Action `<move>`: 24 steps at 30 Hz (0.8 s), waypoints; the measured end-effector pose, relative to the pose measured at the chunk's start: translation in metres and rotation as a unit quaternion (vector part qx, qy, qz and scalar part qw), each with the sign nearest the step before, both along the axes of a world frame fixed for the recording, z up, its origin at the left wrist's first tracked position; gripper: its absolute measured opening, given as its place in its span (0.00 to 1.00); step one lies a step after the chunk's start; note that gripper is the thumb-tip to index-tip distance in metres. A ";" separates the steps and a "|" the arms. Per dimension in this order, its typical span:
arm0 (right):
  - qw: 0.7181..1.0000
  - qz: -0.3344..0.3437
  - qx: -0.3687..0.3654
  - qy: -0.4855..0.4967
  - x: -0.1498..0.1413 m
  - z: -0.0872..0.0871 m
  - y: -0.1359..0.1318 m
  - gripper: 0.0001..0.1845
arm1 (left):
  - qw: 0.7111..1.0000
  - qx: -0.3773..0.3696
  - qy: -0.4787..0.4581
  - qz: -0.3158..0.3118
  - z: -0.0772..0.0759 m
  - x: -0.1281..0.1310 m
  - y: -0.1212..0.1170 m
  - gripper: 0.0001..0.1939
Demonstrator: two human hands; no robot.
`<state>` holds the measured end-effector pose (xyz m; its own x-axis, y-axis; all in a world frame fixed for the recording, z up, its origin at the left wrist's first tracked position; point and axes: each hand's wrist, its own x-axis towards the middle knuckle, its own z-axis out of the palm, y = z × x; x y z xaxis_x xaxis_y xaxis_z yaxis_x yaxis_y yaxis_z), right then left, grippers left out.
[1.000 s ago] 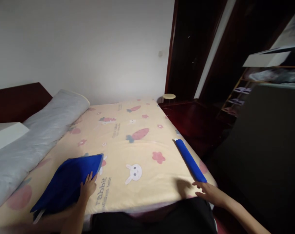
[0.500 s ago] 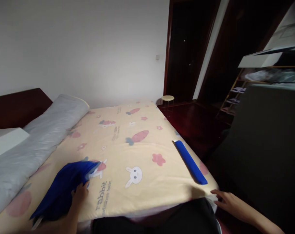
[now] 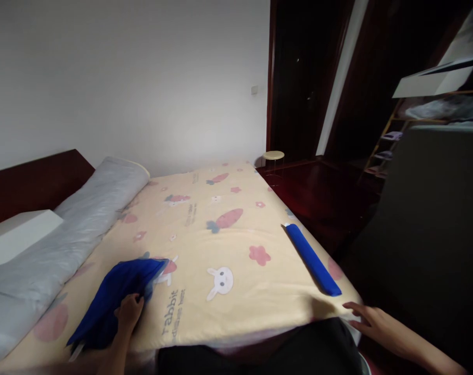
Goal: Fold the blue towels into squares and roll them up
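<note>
A blue cloth (image 3: 108, 291) with a pale edge and a white tag lies crumpled near the bed's front left. My left hand (image 3: 129, 312) is on its right side, fingers curled and closed on the fabric. Along the right edge of the bed rests a narrow blue folded strip, apparently cloth (image 3: 313, 260), with a white bit at its far end. Just in front of that strip, at the corner of the bed, my right hand (image 3: 376, 325) hovers with fingers apart and holds nothing.
The bed (image 3: 213, 255) has a cream sheet with rabbits and carrots. A grey rolled quilt (image 3: 84, 224) and a white box (image 3: 23, 234) lie on the left. A round stool (image 3: 273, 155) stands beyond the far corner; a dark covered block (image 3: 427, 219) rises on the right.
My left hand has gone from lying with fingers extended on the blue cloth to closing on it, and the cloth's right side has bunched leftward. My right hand has moved right, away from the strip.
</note>
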<state>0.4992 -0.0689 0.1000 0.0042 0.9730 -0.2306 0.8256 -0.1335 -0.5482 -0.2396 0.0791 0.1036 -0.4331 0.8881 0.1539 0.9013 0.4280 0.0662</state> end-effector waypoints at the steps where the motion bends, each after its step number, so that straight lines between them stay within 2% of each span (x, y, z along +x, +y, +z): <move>1: 1.000 -0.001 -0.002 0.004 0.001 0.000 0.000 0.31 | 0.999 0.031 -0.022 0.029 0.008 -0.002 0.003 0.12; 5: 1.000 -0.010 0.002 0.016 0.008 0.001 -0.001 0.30 | 0.971 0.178 -0.110 0.113 0.054 -0.013 0.015 0.16; 8: 0.999 -0.017 0.007 0.027 0.011 0.004 -0.001 0.29 | 0.938 0.286 -0.163 0.110 0.092 -0.013 0.025 0.20; 10: 0.999 -0.012 -0.001 0.043 0.005 0.009 0.002 0.30 | 0.918 0.335 -0.199 0.076 0.115 -0.003 0.033 0.22; 12: 0.997 0.005 -0.019 0.069 -0.010 0.020 0.008 0.32 | 0.903 0.361 -0.233 0.024 0.135 0.020 0.040 0.24; 15: 0.990 0.051 -0.042 0.122 -0.050 0.046 0.023 0.33 | 0.878 0.355 -0.310 -0.086 0.156 0.079 0.038 0.23; 16: 0.986 0.071 -0.045 0.144 -0.066 0.056 0.029 0.33 | 0.852 0.327 -0.382 -0.147 0.159 0.105 0.032 0.23; 18: 0.972 0.109 -0.045 0.202 -0.103 0.075 0.041 0.34 | 0.832 0.281 -0.429 -0.212 0.158 0.162 0.011 0.21; 20: 0.951 0.129 -0.047 0.276 -0.142 0.085 0.051 0.35 | 0.783 0.195 -0.519 -0.282 0.142 0.218 -0.017 0.20; 22: 0.927 0.125 -0.057 0.348 -0.181 0.081 0.057 0.38 | 0.739 0.078 -0.594 -0.308 0.110 0.265 -0.046 0.19; 24: 0.897 0.119 -0.088 0.416 -0.217 0.065 0.059 0.41 | 0.699 -0.043 -0.647 -0.302 0.069 0.299 -0.071 0.18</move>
<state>0.2821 -0.0095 0.1647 -0.4445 0.8714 -0.2078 0.1571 -0.1525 -0.9757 0.0591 0.0085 0.1729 0.2982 0.9507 -0.0847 0.1283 0.0480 0.9906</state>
